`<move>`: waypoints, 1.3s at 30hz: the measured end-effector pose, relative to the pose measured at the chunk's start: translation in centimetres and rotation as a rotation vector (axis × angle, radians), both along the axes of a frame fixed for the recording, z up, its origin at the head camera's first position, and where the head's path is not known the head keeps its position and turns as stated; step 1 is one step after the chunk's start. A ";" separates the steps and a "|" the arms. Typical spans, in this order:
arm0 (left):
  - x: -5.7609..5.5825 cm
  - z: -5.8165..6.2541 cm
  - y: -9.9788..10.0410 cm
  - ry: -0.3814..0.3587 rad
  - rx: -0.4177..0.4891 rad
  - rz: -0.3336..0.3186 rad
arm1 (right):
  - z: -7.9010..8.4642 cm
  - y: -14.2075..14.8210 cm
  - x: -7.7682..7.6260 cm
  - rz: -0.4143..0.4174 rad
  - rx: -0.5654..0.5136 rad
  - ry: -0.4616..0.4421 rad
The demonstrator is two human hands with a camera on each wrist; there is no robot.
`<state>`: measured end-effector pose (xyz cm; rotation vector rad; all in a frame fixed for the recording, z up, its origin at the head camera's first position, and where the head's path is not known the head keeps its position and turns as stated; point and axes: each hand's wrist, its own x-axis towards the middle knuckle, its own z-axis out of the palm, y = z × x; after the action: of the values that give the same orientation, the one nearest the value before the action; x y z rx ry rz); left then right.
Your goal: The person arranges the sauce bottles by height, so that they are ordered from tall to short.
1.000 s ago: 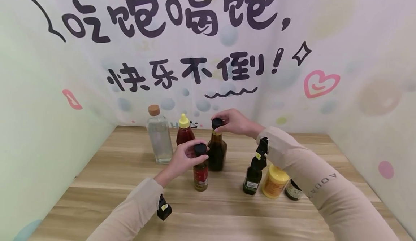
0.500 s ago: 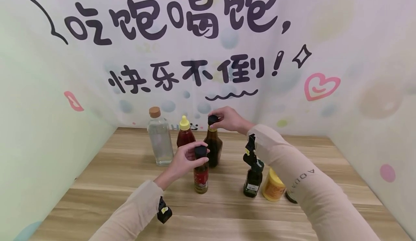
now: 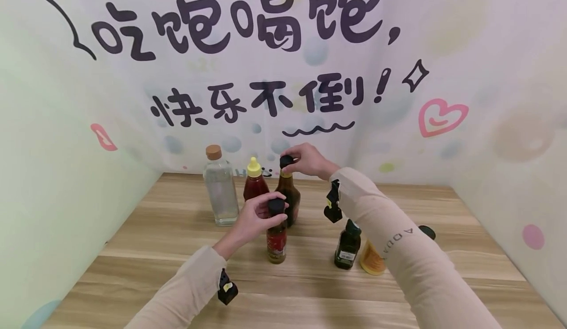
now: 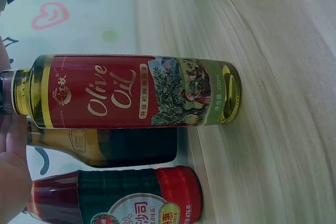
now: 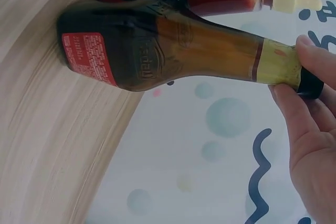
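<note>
My left hand holds a small olive oil bottle around its black cap. This bottle, with its red label, stands upright at the table's middle. Behind it, my right hand pinches the black cap of a brown sauce bottle between thumb and fingers. That bottle leans slightly; whether its base touches the table I cannot tell. Just left of it stands a ketchup bottle with a yellow nozzle, partly hidden by my left hand. Further left is a clear bottle with a brown cap.
On the right stand a dark green bottle and a yellow tub, partly covered by my right sleeve. A black lid shows beyond the sleeve. A printed wall sheet closes off the table's back.
My right hand has shifted left with the brown sauce bottle, bringing it closer to the ketchup bottle. My left hand and the olive oil bottle have stayed in place.
</note>
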<state>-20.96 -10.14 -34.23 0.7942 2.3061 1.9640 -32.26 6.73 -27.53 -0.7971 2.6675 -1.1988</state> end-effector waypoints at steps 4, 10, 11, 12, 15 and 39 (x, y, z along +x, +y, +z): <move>-0.1 -0.1 0.0 -0.002 -0.005 0.007 | -0.1 -0.2 -0.2 -0.004 -0.015 -0.011; -0.2 -0.1 0.0 0.003 0.007 0.007 | -0.5 -0.4 -0.2 -0.040 0.001 -0.017; -0.2 -0.1 0.0 0.006 0.006 0.008 | -0.5 -0.4 -0.2 -0.045 0.004 -0.017; -0.1 0.0 0.1 0.007 0.004 0.010 | -0.6 -0.4 -0.2 -0.052 0.008 -0.017; -0.1 0.0 0.1 0.005 -0.003 0.020 | -0.6 -0.4 -0.3 -0.064 0.012 -0.014; -0.2 -0.3 0.2 0.014 0.031 0.000 | -0.2 0.0 -0.4 -0.144 0.077 -0.057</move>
<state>-21.19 -9.92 -34.49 0.8124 2.2889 2.0055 -32.71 6.69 -27.78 -0.5597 2.7457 -1.1218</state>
